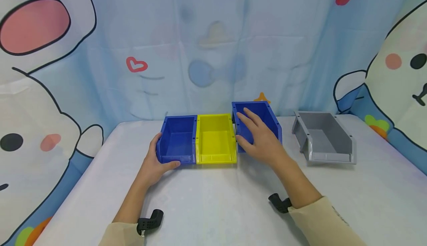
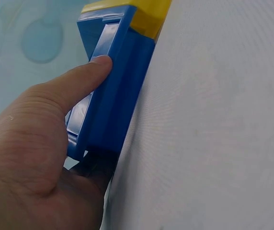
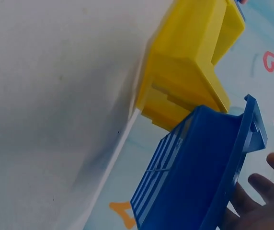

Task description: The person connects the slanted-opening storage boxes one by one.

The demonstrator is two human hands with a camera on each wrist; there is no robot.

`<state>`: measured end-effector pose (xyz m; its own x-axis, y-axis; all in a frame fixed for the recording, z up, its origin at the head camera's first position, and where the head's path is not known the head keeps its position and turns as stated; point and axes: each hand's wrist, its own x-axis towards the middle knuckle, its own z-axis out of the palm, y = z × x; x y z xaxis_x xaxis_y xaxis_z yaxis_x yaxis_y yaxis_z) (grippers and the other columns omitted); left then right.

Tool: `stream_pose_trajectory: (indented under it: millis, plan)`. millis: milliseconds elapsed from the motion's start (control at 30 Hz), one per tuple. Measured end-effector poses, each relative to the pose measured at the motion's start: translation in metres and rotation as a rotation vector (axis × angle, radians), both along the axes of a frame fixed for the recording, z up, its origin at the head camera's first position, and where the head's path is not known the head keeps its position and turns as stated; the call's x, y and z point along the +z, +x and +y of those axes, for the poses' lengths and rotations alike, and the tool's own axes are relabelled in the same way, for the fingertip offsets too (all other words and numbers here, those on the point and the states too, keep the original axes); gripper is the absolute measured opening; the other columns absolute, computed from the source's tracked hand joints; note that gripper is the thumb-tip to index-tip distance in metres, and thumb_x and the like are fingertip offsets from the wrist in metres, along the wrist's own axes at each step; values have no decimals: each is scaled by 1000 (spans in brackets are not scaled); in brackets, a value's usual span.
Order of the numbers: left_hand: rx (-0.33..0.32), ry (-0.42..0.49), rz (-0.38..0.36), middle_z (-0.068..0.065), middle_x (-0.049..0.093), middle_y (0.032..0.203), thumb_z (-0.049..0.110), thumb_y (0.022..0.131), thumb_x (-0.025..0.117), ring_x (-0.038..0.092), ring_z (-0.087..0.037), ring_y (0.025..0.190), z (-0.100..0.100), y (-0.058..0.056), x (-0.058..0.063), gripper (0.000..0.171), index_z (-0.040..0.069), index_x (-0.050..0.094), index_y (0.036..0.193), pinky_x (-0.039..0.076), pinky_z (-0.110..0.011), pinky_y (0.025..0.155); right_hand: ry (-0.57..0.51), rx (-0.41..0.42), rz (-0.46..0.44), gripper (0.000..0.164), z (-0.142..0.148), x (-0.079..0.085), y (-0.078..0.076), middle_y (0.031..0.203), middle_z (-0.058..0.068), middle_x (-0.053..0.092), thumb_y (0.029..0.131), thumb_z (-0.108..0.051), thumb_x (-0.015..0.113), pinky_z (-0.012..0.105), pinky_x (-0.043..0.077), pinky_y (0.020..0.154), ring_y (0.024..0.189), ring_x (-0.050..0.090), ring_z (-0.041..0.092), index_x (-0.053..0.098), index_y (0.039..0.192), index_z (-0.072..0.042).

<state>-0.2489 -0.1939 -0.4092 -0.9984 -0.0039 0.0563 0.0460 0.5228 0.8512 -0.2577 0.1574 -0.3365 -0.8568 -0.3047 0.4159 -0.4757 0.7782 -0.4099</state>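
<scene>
My left hand [image 1: 156, 169] grips left blue bin [image 1: 177, 139]; right hand [image 1: 262, 142], fingers apart, nearer right blue bin [image 1: 267, 117]: just up-left, long axis up-frame.

1 blue bin [image 1: 176, 138] flush against 1 yellow bin [image 1: 216, 138], a 2nd blue bin [image 1: 269, 118] aloft, tilted, at the yellow's right
</scene>
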Motion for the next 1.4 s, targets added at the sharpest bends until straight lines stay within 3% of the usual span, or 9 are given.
stream_pose_trajectory:
  millis: [167, 400, 633, 833, 1000, 1200, 1400]
  plan:
    - [-2, 6, -3, -15, 15, 173, 34, 82, 88, 23, -44, 156, 1, 0, -1, 118, 37, 5, 165, 20, -65, 125, 113, 26, -119, 73, -4, -5, 0, 175, 5, 16, 102, -31, 63, 62, 51, 104, 141, 49, 43, 28, 165, -23]
    - [1, 2, -4, -15, 15, 173, 35, 82, 88, 22, -43, 156, 0, -1, -1, 118, 38, 5, 165, 20, -65, 125, 166, 43, -102, 73, -5, -8, 0, 174, 5, 17, 103, -32, 62, 52, 59, 86, 118, 67, 37, 27, 165, -21]
    - [3, -3, -5, -15, 15, 173, 34, 82, 88, 22, -44, 156, 1, 0, 1, 118, 38, 5, 165, 21, -65, 125, 186, 48, -112, 72, -5, -6, 0, 175, 6, 16, 103, -33, 61, 52, 59, 86, 117, 67, 37, 26, 166, -22]
    - [8, -4, -8, -15, 15, 173, 33, 83, 88, 22, -44, 156, 1, 1, 2, 117, 38, 4, 165, 21, -65, 125, 208, 38, -118, 73, -6, -5, 1, 175, 5, 15, 104, -33, 62, 45, 60, 77, 91, 71, 29, 24, 166, -24]
    - [7, -4, -6, -16, 15, 173, 32, 83, 87, 23, -45, 156, 2, 1, 3, 117, 37, 5, 165, 21, -66, 124, 209, 41, -117, 74, -6, -7, 0, 175, 5, 16, 103, -31, 63, 39, 58, 69, 72, 64, 20, 25, 166, -24]
    - [1, 1, -6, -16, 14, 173, 31, 83, 87, 21, -44, 157, 2, 2, 3, 117, 36, 4, 166, 20, -65, 125, 217, 38, -117, 73, -6, -10, 0, 175, 5, 16, 104, -32, 62, 42, 60, 75, 79, 67, 22, 25, 166, -24]
    - [3, 0, -5, -16, 14, 173, 31, 83, 87, 21, -45, 156, 2, 2, 3, 117, 37, 4, 166, 20, -66, 125, 215, 37, -112, 74, -7, -10, 1, 175, 6, 17, 103, -31, 63, 40, 59, 72, 84, 69, 26, 25, 166, -24]
